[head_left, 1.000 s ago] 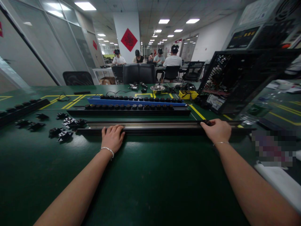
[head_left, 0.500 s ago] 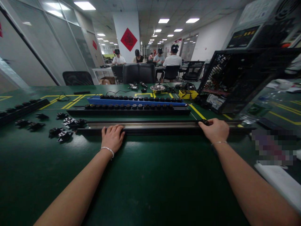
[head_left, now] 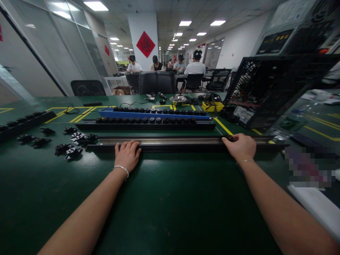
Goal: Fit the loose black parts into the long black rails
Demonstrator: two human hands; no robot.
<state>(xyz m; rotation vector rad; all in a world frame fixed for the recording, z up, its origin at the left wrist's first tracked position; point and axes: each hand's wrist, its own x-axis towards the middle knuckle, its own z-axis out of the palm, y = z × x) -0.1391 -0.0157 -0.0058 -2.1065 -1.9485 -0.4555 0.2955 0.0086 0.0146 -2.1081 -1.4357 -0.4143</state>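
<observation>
A long black rail with a shiny metal channel lies crosswise on the green table. My left hand is closed over the rail's near wall toward its left end, fingers bent into the channel. Toward the right end, my right hand pinches a small dark part at the channel; the fingers hide most of it. Several loose black star-shaped parts lie beside the rail's left end.
Behind the rail stand a black rail with a row of black parts and a blue rail. An open computer case, a plastic bottle and a yellow tray are at the right. A metal bowl sits farther back.
My right hand has slid slightly left along the rail with the small dark part. My left hand has stayed in place.
</observation>
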